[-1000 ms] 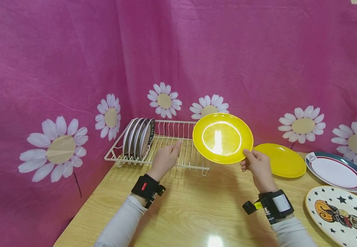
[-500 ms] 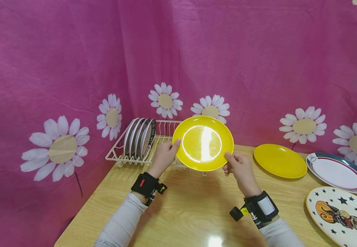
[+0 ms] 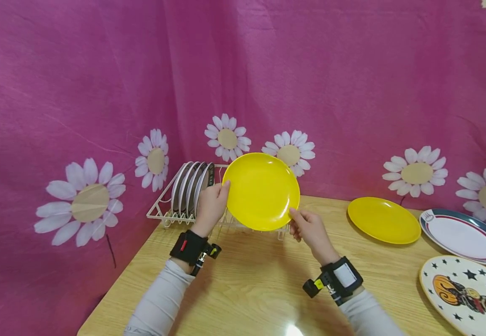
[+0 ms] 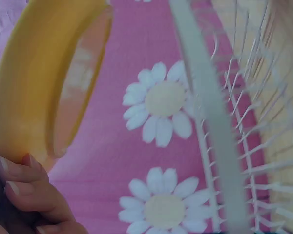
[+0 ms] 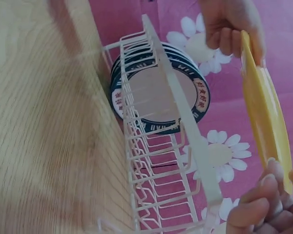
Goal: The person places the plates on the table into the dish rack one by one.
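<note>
Head view: left hand (image 3: pixel 211 208) and right hand (image 3: pixel 312 232) grip opposite edges of the raised yellow plate (image 3: pixel 262 191), apparently steadying it clear of the dish rack (image 5: pixel 185 109).

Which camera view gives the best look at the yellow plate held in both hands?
The head view: the held plate faces it, almost its whole round face showing between the left hand and the right hand. The left wrist view shows it slanted and cut off at the top; the right wrist view, nearly edge-on.

Left fingers (image 3: pixel 224 189) and right fingers (image 3: pixel 297 216) gripping yellow plate (image 3: pixel 261 191), white rack (image 3: pixel 184 219) behind
</note>
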A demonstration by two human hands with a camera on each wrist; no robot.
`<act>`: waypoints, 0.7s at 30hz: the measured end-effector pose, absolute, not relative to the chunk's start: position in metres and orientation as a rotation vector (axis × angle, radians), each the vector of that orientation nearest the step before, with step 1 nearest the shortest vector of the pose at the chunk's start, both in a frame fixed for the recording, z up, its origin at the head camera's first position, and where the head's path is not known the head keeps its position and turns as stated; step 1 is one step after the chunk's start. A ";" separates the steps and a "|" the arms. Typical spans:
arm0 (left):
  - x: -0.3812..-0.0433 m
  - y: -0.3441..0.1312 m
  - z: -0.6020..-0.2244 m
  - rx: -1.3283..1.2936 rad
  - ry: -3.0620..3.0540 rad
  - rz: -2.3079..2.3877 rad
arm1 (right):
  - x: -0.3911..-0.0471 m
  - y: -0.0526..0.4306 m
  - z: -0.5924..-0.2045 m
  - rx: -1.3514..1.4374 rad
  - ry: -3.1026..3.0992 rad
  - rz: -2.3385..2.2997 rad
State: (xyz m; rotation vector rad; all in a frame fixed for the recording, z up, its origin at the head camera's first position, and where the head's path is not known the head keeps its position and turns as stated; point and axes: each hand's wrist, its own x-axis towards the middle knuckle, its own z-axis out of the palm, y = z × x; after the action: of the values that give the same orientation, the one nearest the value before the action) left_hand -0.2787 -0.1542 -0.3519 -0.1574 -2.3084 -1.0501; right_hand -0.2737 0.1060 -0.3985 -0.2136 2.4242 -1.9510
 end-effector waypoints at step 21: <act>-0.285 -0.203 -0.307 0.069 -2.284 -0.623 | -0.291 0.100 -0.421 -0.240 2.912 -1.493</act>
State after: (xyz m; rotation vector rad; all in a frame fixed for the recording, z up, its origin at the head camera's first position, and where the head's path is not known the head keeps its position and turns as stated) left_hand -0.2854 -0.2030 -0.3065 0.0694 -2.2837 -0.6229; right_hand -0.2908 0.0996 -0.4208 -0.2395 2.9118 -1.4927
